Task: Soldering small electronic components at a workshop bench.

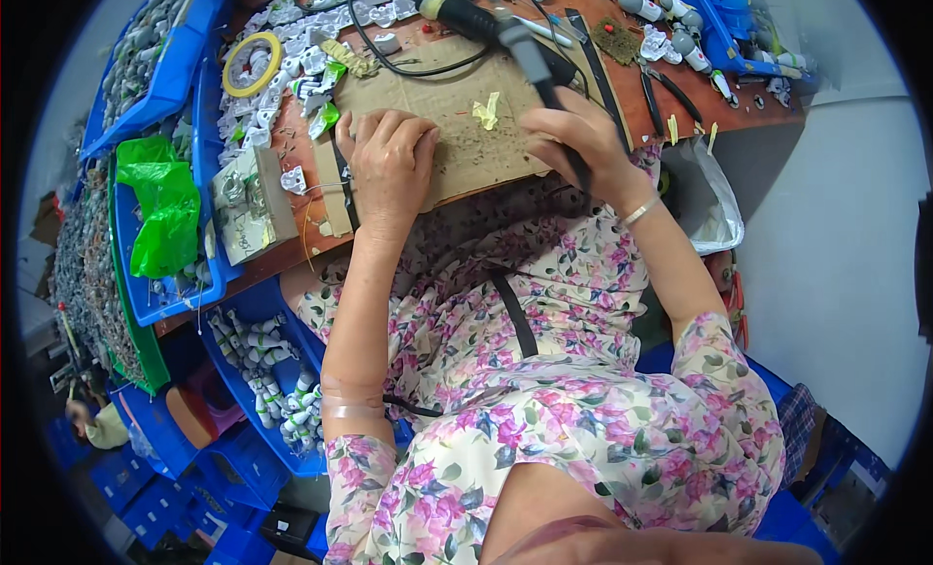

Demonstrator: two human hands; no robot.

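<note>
My left hand rests at the left edge of a worn cardboard sheet, its fingers curled down. What lies under those fingers, if anything, is hidden. Over the sheet's right side, my right hand grips a long tool with a black handle and grey shaft. Its far end is blurred, so I cannot tell its kind. A scrap of yellow tape lies on the cardboard between my hands. Beyond the tool is a black cylindrical device with a cord.
White plastic pieces and a yellow tape roll cover the left bench. Blue bins of parts stand further left. Pliers lie at right, above a lined waste bin. Below the bench, a blue tray holds grey-white pieces.
</note>
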